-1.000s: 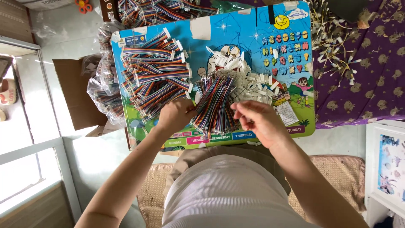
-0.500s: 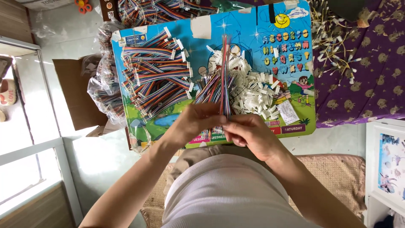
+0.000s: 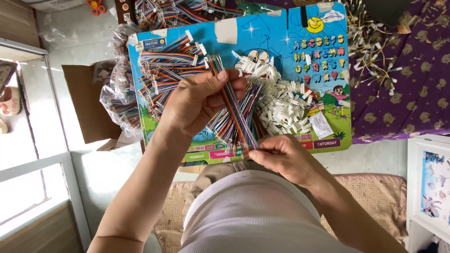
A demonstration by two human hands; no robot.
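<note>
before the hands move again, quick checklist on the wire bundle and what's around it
1. Left hand grips the upper part of the multicoloured wire bundle: ok.
2. Right hand pinches the bundle's lower end: ok.
3. Bundle stretched straight between both hands: ok.
4. Bundle lifted free of the loose wires beneath it: cannot tell.
5. White connectors heaped on the blue picture board: ok.
6. Finished wire strips piled apart, left on the board: ok.
</note>
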